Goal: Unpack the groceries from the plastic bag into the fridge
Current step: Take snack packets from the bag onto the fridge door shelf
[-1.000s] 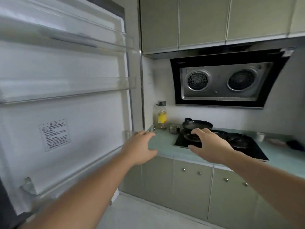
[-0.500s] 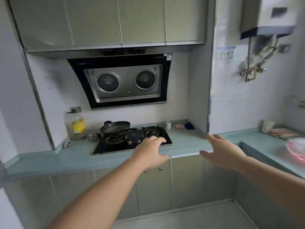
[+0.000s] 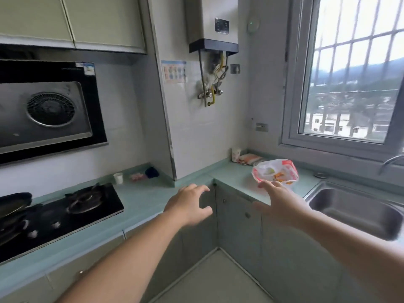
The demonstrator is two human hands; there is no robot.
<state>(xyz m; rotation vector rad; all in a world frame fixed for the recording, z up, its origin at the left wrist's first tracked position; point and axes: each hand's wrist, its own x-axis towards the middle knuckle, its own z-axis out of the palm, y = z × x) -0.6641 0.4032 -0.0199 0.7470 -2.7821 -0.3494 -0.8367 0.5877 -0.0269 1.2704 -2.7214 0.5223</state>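
A white and red plastic bag [image 3: 276, 172] with groceries showing through it sits on the pale green counter [image 3: 234, 178], left of the sink. My right hand [image 3: 278, 204] is stretched out with spread fingers just in front of the bag, holding nothing. My left hand [image 3: 190, 206] hovers lower and to the left, over the counter's inner corner, its fingers loosely curved and empty. The fridge is out of view.
A steel sink [image 3: 358, 212] lies to the right under the barred window [image 3: 354, 84]. A black gas hob [image 3: 63, 211] with a pan is at the left. A paper cup [image 3: 236, 154] and a folded cloth [image 3: 250, 159] stand behind the bag. A water heater [image 3: 212, 25] hangs above.
The view has swung right, from the open fridge door past the hob to the corner counter. Both hands moved with it, and the bag is now just beyond my right hand.
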